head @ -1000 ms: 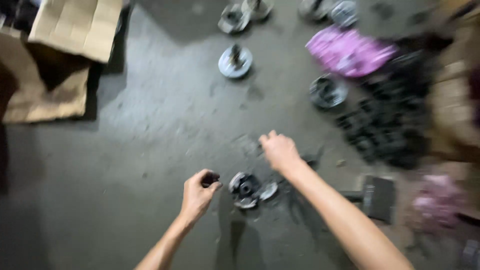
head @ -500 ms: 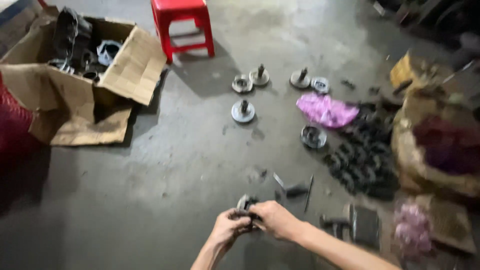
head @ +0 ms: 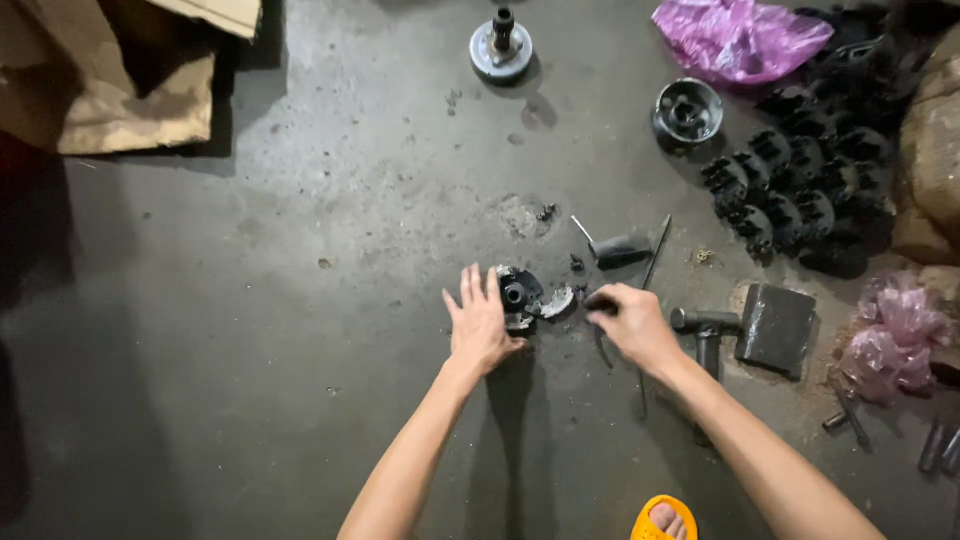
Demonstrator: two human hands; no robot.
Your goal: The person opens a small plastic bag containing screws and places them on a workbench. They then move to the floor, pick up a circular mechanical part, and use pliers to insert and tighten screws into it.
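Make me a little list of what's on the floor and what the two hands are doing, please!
place: grey concrete floor
left hand: open, fingers spread, resting against a small round black metal part
right hand: closed on a small dark piece, too hidden to tell what
beside right hand: thin rod and a hammer
upper right: pile of black toothed parts, pink plastic bag, round metal cup
top middle: disc with a shaft
upper left: cardboard box
bottom: toes in a yellow sandal
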